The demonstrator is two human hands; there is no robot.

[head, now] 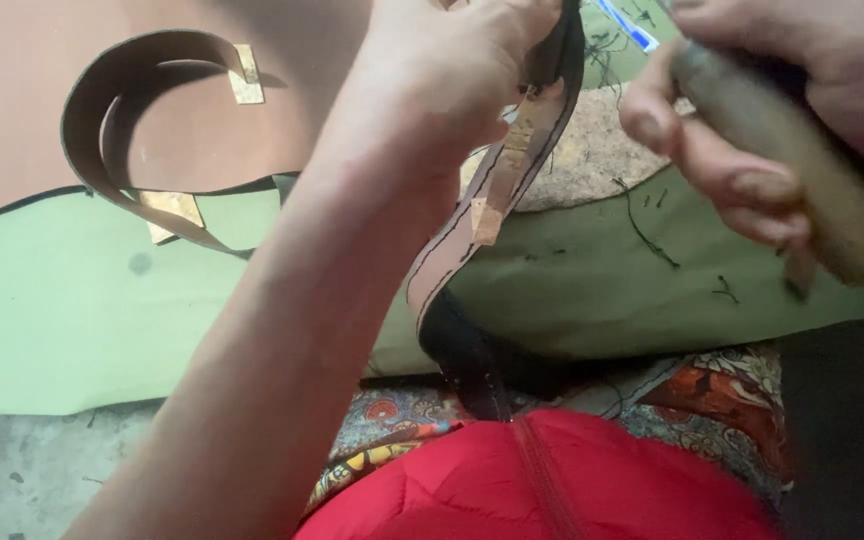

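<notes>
My left hand (452, 70) grips a long brown leather strap (482, 210) near its upper end. The strap hangs down across the green cloth towards my lap, its black side showing lower down, with pale tape pieces stuck on it. My right hand (752, 110) is closed around a thick rounded wooden tool handle (812, 180) at the right, close to the strap's top. The tool's working end is hidden.
A curled brown leather strip (112, 110) with gold tape lies on a brown sheet (12, 90) at upper left. Green cloth (72, 300) covers the floor, with a cork-like pad (592, 150) and black thread scraps. A red quilted garment (552, 480) and patterned fabric (722, 390) sit below.
</notes>
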